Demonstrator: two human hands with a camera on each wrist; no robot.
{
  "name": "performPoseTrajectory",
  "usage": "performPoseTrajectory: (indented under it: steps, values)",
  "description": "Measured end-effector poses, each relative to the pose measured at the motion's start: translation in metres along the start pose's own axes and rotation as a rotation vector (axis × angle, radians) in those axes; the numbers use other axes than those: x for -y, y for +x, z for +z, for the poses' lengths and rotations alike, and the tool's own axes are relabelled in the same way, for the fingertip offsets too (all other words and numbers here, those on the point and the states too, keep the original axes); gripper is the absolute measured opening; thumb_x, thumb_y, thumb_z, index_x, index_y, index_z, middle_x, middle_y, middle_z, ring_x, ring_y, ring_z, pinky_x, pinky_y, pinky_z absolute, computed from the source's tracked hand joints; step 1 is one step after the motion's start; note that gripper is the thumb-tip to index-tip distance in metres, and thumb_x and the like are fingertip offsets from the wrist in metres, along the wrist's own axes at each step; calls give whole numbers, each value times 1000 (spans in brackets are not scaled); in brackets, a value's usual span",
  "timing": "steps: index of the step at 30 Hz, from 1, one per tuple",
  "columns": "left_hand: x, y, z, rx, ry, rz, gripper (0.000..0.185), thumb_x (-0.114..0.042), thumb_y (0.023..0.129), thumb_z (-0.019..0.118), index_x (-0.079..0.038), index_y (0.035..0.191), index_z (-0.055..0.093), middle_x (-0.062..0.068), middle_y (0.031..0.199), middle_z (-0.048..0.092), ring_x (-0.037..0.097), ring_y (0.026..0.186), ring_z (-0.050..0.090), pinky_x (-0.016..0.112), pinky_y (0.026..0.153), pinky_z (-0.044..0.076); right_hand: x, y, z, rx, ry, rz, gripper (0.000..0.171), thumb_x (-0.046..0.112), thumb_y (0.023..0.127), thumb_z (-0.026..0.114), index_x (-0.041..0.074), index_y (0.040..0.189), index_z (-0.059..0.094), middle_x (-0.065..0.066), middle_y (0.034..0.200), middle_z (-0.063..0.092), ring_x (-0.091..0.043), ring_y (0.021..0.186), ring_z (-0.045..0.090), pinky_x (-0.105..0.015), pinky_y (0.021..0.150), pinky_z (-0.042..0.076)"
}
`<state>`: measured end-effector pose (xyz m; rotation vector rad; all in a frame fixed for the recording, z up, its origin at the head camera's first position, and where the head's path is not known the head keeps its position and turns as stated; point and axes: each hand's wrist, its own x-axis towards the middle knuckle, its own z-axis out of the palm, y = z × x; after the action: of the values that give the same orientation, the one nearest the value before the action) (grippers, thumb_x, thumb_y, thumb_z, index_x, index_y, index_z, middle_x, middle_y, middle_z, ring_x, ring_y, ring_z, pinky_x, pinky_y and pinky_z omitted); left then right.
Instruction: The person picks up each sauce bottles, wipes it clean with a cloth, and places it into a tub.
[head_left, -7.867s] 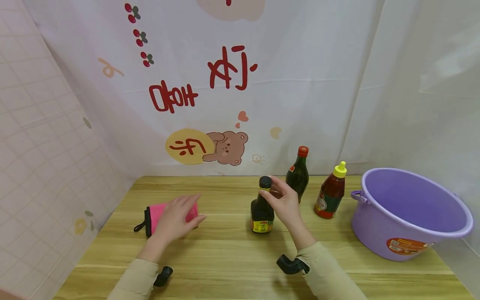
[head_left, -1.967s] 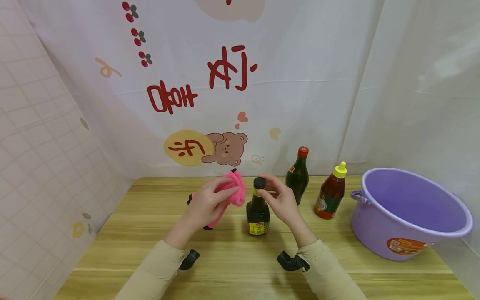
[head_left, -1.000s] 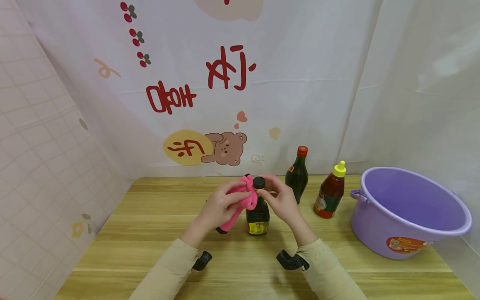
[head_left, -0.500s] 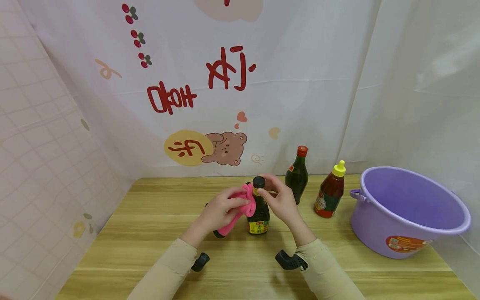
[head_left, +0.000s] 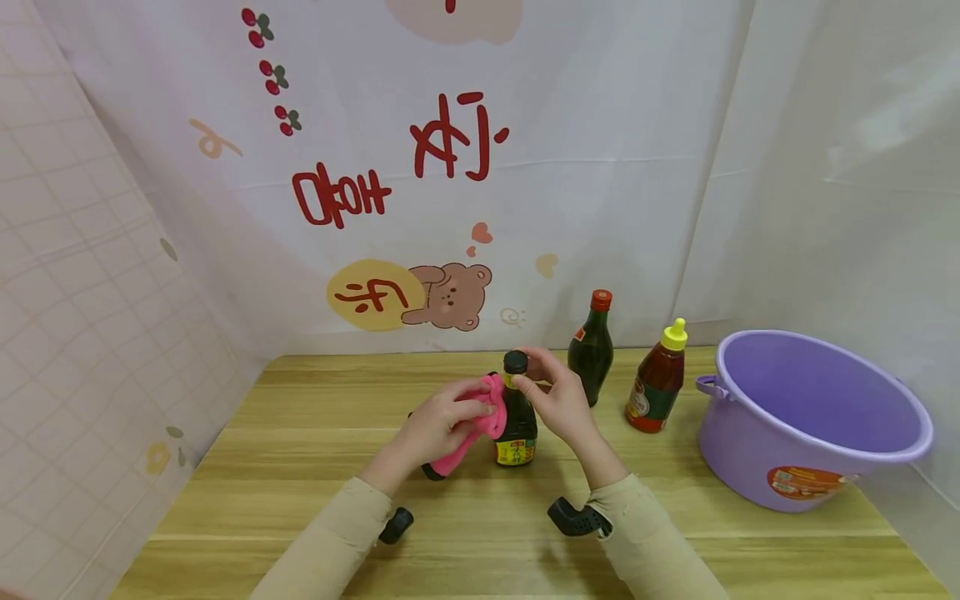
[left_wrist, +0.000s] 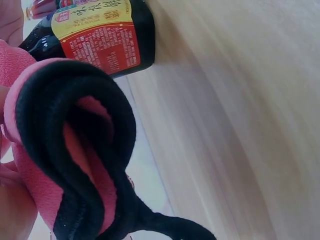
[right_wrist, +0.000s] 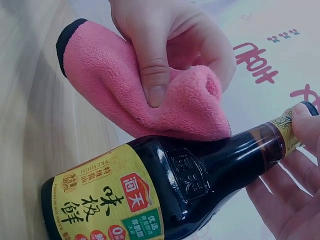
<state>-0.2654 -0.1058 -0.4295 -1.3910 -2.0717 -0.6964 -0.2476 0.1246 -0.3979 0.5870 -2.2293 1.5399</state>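
Pink cloth pressed to a soy sauce bottle on the desk

The soy sauce bottle [head_left: 517, 417], full of dark liquid, stands upright mid-desk [head_left: 315, 517]; the right hand [head_left: 558, 402] has its fingers curled on the neck below the black cap. The left hand [head_left: 437, 423] clamps the pink cloth [head_left: 480, 417] against the bottle's shoulder. Behind to the right stand a dark red-capped bottle [head_left: 591, 350] and a yellow-capped red sauce bottle [head_left: 656, 379]; further right, a purple tub [head_left: 817, 475], nothing showing inside.

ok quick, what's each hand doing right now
Left hand: fingers curled round the pink cloth, pressing it against the soy sauce bottle.
Right hand: fingers pinch the bottle's neck just under the black cap.
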Motion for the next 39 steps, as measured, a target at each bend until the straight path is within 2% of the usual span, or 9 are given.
performPoseTrajectory:
  steps: [6, 14, 26, 33, 39]
  values:
    - [-1, -4, 0, 7, 9, 1, 26, -2, 76, 83, -14, 95, 70, 18, 122, 62, 33, 111, 62, 42, 92, 53, 0, 0, 1, -9, -9, -13, 35, 11, 92, 72, 9, 126, 62, -8, 97, 71, -22, 91, 69, -40, 78, 58]
    - [-3, -12, 0, 55, 21, -41, 27, -3, 77, 83, -15, 96, 70, 16, 122, 62, 32, 114, 60, 42, 94, 52, 0, 0, 0, -11, -22, -8, 35, 11, 92, 71, 10, 126, 63, -7, 97, 71, -22, 90, 68, -42, 79, 58]
    - [-4, -20, 4, 40, 57, -11, 30, -1, 74, 85, -17, 93, 67, 18, 121, 63, 34, 112, 61, 43, 92, 52, -1, -1, 1, -16, -21, -10, 36, 11, 92, 71, 10, 126, 62, -7, 96, 71, -21, 90, 68, -43, 79, 58]
    - [-7, -22, 2, 109, 47, -62, 27, -6, 77, 84, -18, 94, 68, 16, 122, 64, 32, 113, 61, 43, 92, 53, -1, -1, 1, -21, -27, -14, 36, 10, 92, 71, 10, 126, 62, -7, 96, 71, -21, 89, 68, -42, 78, 58]
    - [-5, -28, 9, 168, 50, -39, 23, -6, 79, 83, -18, 94, 69, 17, 120, 65, 31, 112, 63, 44, 94, 51, -1, -1, 2, -22, -31, -8, 36, 10, 91, 72, 10, 126, 62, -7, 96, 70, -21, 89, 68, -42, 78, 58]
